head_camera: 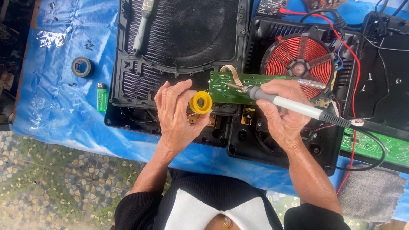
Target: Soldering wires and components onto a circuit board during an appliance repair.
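diagonally, the soldering iron (pixel 289 104) tips up-left onto the circuit board (pixel 238 87).

Bare blue sheet (pixel 55 85) left; copper coil (pixel 300 57), cables (pixel 353 68) crowd right.

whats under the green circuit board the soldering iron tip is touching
The green circuit board lies across the black plastic housing of the opened cooker, beside the copper coil. What lies directly beneath the board is covered by it and cannot be seen.

Left hand (pixel 177 111) is raised with fingers curled, thumb and fingertips pinched together. Right hand (pixel 283 111) is closed in a pen-like grip, its fingertips pointing left.
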